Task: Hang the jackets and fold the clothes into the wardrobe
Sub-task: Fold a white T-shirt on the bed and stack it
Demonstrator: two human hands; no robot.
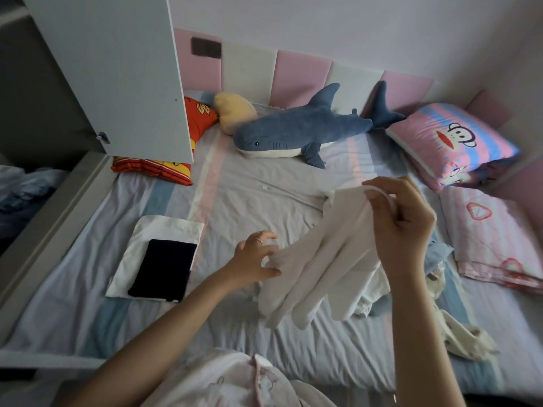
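A person lifts white tights (317,259) over a striped bed (235,189).

The right hand (402,218) pinches the waistband high; the left hand (258,259) grips the fabric lower down, legs dangling toward the sheet; a folded white garment (164,230) with a folded black one (164,268) on top lies to the left; a toy shark (296,130) rests near the headboard; a wardrobe door (117,69) stands open at upper left.

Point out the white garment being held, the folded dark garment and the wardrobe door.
White garment (323,259), head view: middle of the hanging cloth.
Folded dark garment (164,268), head view: centre of its top face.
Wardrobe door (117,69), head view: middle of the panel.
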